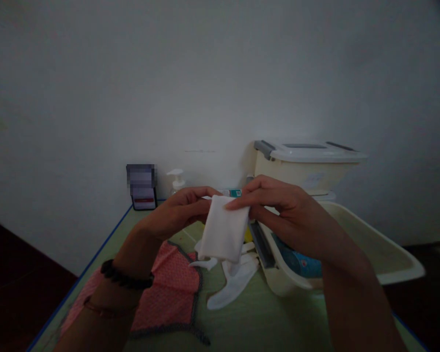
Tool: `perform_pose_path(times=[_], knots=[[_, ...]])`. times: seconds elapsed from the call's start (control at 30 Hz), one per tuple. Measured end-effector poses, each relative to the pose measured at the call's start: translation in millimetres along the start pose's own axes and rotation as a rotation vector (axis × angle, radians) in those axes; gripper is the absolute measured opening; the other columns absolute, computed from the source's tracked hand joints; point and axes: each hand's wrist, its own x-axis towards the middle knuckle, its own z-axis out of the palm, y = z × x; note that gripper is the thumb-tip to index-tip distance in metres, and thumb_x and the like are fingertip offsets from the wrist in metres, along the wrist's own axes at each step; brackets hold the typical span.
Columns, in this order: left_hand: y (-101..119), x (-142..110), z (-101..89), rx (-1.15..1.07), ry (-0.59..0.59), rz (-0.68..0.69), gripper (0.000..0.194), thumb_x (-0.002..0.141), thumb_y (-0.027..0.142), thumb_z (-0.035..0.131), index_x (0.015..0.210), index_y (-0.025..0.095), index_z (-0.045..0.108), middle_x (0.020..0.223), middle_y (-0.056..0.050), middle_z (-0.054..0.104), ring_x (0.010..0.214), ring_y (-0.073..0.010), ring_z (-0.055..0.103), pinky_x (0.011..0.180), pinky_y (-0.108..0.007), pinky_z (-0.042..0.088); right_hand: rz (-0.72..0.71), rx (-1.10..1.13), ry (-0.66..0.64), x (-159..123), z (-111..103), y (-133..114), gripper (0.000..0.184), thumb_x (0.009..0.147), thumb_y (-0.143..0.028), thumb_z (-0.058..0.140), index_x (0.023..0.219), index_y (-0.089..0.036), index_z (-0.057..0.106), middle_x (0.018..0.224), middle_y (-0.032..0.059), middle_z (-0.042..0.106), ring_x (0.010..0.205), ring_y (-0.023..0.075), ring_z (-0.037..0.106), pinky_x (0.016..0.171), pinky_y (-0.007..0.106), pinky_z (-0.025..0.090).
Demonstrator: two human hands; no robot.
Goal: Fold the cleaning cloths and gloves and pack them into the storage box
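A folded white cloth (225, 230) hangs between my two hands above the table. My left hand (181, 210) pinches its upper left edge. With the thumb on its front face and fingers at its top right, my right hand (282, 210) grips the other side. Partly hidden beneath the cloth lies a white object (232, 291) with a rounded, handle-like end; I cannot make out its kind. A pink cloth (168, 293) with a grey edging is spread under and beside my left forearm.
On the right, an open cream bin (370, 244) holds a blue item (302, 264). Behind it stands a lidded cream box (308, 168). A phone (144, 193) leans on the wall, left of a white pump bottle (177, 181). The green table (278, 322) has a blue edge.
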Motion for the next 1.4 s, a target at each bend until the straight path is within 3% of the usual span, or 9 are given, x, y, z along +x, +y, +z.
perform_pose_path(times=[0.23,0.3,0.43,0.6,0.73,1.0,1.2,1.4], knots=[[1,1,0.6,-0.019,0.007,0.061,0.021,0.07,0.027,0.078,0.08,0.012,0.069,0.068,0.0,0.069,0.059,-0.0065,0.061,0.057,-0.014,0.045,-0.015,-0.007,-0.011,-1,0,1,0.032,0.084,0.0,0.049,0.085,-0.022,0.072,0.093,0.002,0.056,0.085,0.011,0.057,0.074,0.023,0.044],[3,0,1.2,-0.015,0.005,0.071,0.021,0.07,0.027,0.078,0.081,0.012,0.069,0.068,0.0,0.069,0.06,-0.0064,0.061,0.057,-0.013,0.045,0.013,-0.01,0.029,-1,0,0,0.03,0.086,-0.004,0.048,0.095,-0.022,0.069,0.094,0.0025,0.057,0.085,0.0121,0.057,0.074,0.025,0.045],[12,-5,6.7,0.076,0.06,0.177,0.019,0.072,0.027,0.076,0.083,0.014,0.068,0.069,0.001,0.07,0.06,-0.007,0.061,0.057,-0.014,0.046,0.155,0.095,0.09,0,2,-1,0.036,0.087,-0.016,0.054,0.122,-0.023,0.054,0.094,0.0018,0.06,0.067,0.0096,0.057,0.058,0.022,0.047],[25,-10,17.1,0.355,0.241,0.393,0.011,0.076,0.023,0.072,0.084,0.017,0.069,0.074,0.001,0.072,0.064,-0.0083,0.064,0.058,-0.014,0.048,0.197,0.066,0.106,2,4,-5,0.015,0.085,-0.015,0.057,0.097,-0.018,0.063,0.085,0.0001,0.067,0.069,0.0099,0.06,0.06,0.02,0.047],[25,-8,19.2,0.443,0.338,0.511,0.006,0.074,0.018,0.072,0.08,0.016,0.07,0.077,-0.001,0.074,0.066,-0.01,0.066,0.058,-0.015,0.05,0.25,0.069,0.154,3,7,-4,0.009,0.084,-0.017,0.058,0.092,-0.018,0.063,0.077,-0.0015,0.067,0.066,0.0105,0.062,0.055,0.02,0.046],[18,-4,11.1,0.403,0.336,0.409,0.013,0.073,0.018,0.073,0.084,0.017,0.067,0.07,0.0,0.073,0.061,-0.0102,0.066,0.057,-0.017,0.051,0.241,0.121,0.154,4,8,-1,0.011,0.082,-0.009,0.058,0.086,-0.019,0.059,0.078,-0.0024,0.069,0.074,0.0085,0.065,0.063,0.016,0.048],[16,-3,7.8,0.359,0.3,0.423,0.011,0.07,0.014,0.074,0.078,0.016,0.066,0.073,0.0,0.073,0.066,-0.01,0.067,0.062,-0.017,0.052,0.222,0.165,0.155,2,10,-1,0.021,0.087,-0.012,0.051,0.105,-0.023,0.055,0.077,-0.0036,0.069,0.068,0.0087,0.065,0.059,0.017,0.048],[16,-2,9.8,0.261,0.274,0.416,0.012,0.071,0.014,0.074,0.079,0.017,0.066,0.071,0.001,0.072,0.063,-0.0098,0.065,0.059,-0.017,0.051,0.114,0.047,0.147,2,9,0,0.024,0.09,-0.011,0.046,0.102,-0.023,0.063,0.086,-0.0031,0.067,0.071,0.0078,0.06,0.062,0.019,0.045]])
